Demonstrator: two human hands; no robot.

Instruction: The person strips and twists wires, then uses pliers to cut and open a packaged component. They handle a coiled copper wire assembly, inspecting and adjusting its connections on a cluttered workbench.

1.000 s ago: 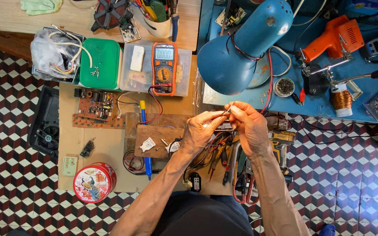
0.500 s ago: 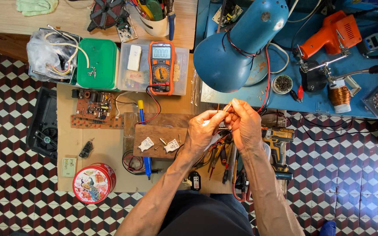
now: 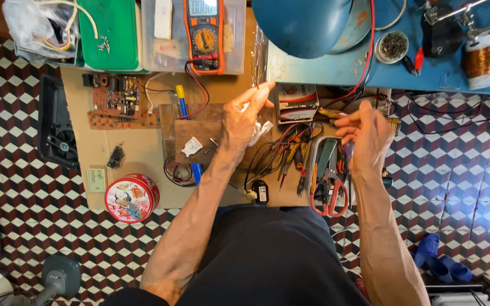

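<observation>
Two hands are raised above a cluttered bench, well apart from each other. The left hand (image 3: 244, 116) has its fingers extended up and to the right, the thumb set against them, pinching a small white scrap (image 3: 260, 131) that hangs below and just right of the palm. The scrap is crumpled, so its long axis cannot be told for sure; it seems to trail down and to the right from the fingers. The right hand (image 3: 366, 133) is loosely curled, fingertips pointing left toward the other hand; whether it pinches anything cannot be told, as whatever sits between the fingertips is too small to see.

Below the left hand lies a brown board (image 3: 195, 140) with a white chip on it. Beyond its fingertips stands an orange multimeter (image 3: 203, 35). Between the hands lie pliers and wires, and just under the right hand are red-handled scissors (image 3: 329, 190), long axis running toward the person, handles nearest the body. A blue lamp (image 3: 304, 24) hangs beyond and between the hands. Far left of the left hand sits a round red tin (image 3: 131, 198).
</observation>
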